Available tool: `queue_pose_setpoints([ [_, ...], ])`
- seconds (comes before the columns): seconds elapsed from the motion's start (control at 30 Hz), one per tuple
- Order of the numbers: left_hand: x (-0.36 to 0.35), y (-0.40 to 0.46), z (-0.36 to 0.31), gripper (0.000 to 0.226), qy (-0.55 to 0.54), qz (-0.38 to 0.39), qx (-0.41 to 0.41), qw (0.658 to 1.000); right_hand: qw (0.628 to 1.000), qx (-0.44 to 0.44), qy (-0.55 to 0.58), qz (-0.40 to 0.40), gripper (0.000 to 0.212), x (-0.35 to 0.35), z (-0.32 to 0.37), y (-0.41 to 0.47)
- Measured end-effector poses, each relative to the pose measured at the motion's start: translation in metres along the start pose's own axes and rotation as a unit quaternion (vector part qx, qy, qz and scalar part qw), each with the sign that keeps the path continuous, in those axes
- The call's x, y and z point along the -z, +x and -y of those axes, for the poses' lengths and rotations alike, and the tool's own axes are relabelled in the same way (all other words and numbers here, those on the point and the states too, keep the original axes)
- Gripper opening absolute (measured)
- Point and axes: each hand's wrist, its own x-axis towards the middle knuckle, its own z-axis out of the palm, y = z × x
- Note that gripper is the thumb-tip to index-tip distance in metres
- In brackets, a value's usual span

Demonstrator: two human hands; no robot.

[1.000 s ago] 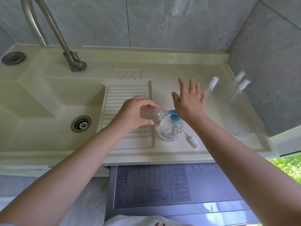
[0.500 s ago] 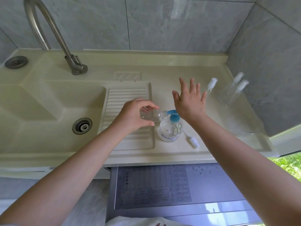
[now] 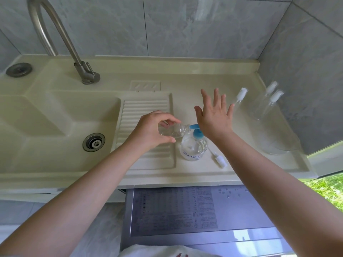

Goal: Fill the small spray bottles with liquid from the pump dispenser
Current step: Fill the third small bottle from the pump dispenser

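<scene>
The left hand grasps 1 small spray bottle, uncapped and held nearly on its side, its mouth meeting the blue nozzle of the pump dispenser. The right hand is released, fingers straight and spread, its heel over the pump head; actual contact cannot be confirmed, as the hand hides the top of the pump. The dispenser stands on the surface directly beneath both hands. The held bottle appears partly filled with clear liquid, though the level is hard to read. Just right of the dispenser, below the right wrist, lies a loose white spray cap, judged to belong to the held bottle. Beyond the right hand, toward the wall, stand 3 further capped bottles, which look transparent; whether they hold liquid cannot be told. Assessment: filling of bottle 1 is in progress; recapping it remains, and up to 3 bottles may be outstanding. The sink basin lies left of the left hand.
</scene>
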Motion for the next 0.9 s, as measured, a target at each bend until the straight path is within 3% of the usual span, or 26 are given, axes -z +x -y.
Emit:
queue_pose_setpoints([
  [0.3, 0.001, 0.002, 0.002, 0.055, 0.011, -0.002, 0.001, 1.0, 0.999, -0.009, 0.029, -0.011, 0.057, 0.0, 0.001, -0.001],
  [0.53, -0.003, 0.003, 0.0, 0.055, 0.007, -0.002, -0.003, 1.0, 0.999, 0.015, -0.035, -0.014, 0.058, -0.006, -0.002, 0.0],
  [0.9, -0.004, 0.003, 0.001, 0.055, -0.001, -0.008, -0.018, 1.0, 0.998, 0.03, -0.029, -0.038, 0.056, -0.002, 0.001, -0.002],
])
